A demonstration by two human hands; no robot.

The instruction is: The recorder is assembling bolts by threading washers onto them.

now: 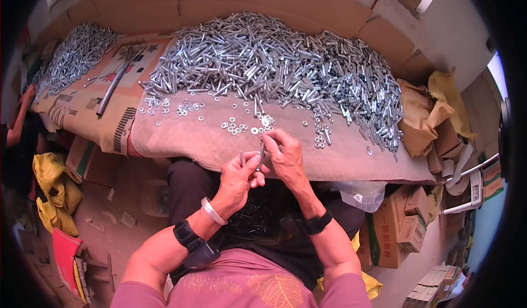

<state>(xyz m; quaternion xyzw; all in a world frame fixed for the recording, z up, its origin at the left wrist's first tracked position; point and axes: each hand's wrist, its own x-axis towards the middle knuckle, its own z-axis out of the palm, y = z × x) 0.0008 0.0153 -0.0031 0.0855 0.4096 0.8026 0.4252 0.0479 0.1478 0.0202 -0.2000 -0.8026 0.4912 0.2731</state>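
Above my lap, at the table's front edge, my left hand is closed around the lower part of a metal bolt. My right hand pinches the same bolt near its upper end with thumb and fingertips. A second thin metal piece, also bolt-like, sticks up from my left fingers. Just beyond my hands lie loose washers and small metal rings. Several nuts sit to the right. A huge heap of silvery bolts covers the back of the cloth-topped table.
A dark container with metal pieces is in my lap. Another bolt pile and a metal tube lie left. A clear plastic bag and cardboard boxes are right. Another person's arm shows far left.
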